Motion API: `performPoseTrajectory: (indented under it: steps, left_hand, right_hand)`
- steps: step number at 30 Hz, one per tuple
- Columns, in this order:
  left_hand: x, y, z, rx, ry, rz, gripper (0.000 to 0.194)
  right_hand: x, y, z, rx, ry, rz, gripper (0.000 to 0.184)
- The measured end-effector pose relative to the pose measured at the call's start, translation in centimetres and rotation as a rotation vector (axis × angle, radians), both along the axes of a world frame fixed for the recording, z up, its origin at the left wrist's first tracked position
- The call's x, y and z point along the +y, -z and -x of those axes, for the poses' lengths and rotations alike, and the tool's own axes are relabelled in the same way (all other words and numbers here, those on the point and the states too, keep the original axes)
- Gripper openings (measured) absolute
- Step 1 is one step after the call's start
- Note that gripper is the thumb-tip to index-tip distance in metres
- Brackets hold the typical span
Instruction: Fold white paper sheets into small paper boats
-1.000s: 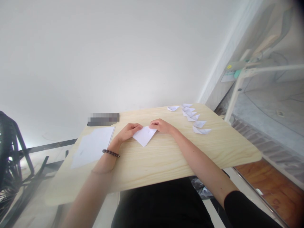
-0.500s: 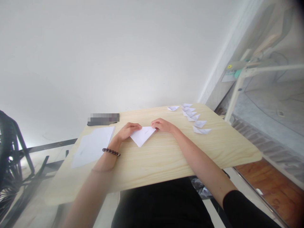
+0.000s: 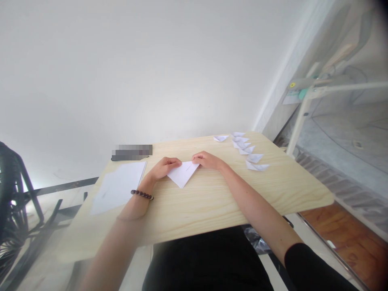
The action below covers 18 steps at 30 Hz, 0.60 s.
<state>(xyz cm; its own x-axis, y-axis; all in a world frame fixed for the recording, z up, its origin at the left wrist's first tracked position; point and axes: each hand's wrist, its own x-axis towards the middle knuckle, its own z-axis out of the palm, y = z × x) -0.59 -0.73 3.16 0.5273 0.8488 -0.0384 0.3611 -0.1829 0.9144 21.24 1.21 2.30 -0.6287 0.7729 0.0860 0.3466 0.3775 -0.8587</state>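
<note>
A folded piece of white paper (image 3: pixel 183 176), roughly triangular with one point toward me, is held between my two hands at the middle of the table. My left hand (image 3: pixel 165 167), with a dark bead bracelet on its wrist, pinches the upper left corner. Opposite it, my right hand (image 3: pixel 207 159) grips the upper right corner between thumb and fingers. A short crease line shows on the paper near its top edge. Parts of both corners are hidden by my fingers.
Several folded paper boats (image 3: pixel 247 150) stand in a row at the back right of the wooden table (image 3: pixel 194 214), one paper boat (image 3: pixel 221 138) slightly apart. White sheets (image 3: pixel 118 186) lie at the left. Behind them is a dark, partly pixelated object (image 3: pixel 130 154) near the wall.
The lower point of the folded paper has shifted slightly to the right. Both hands keep their hold and have barely moved.
</note>
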Motion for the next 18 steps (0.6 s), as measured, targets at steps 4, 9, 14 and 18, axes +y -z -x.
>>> performPoseTrajectory:
  steps: [4,9,14,18]
  left_hand:
    - [0.00,-0.02,0.11,0.003,-0.031,-0.003,0.034]
    - [-0.07,0.24,-0.21,0.005,-0.045,-0.047,0.036]
    - [0.14,0.54,-0.35,0.015,-0.060,-0.074,0.037]
    - [0.30,0.66,-0.05,0.008,-0.046,-0.053,0.037]
  right_hand:
    - [-0.14,-0.14,-0.08,0.073,0.007,0.046,0.024]
    - [-0.48,-0.10,0.15,0.014,0.058,-0.056,0.031]
    - [-0.22,0.22,0.24,-0.012,0.083,-0.075,0.029]
    - [-0.08,0.31,0.19,-0.003,0.080,-0.057,0.024]
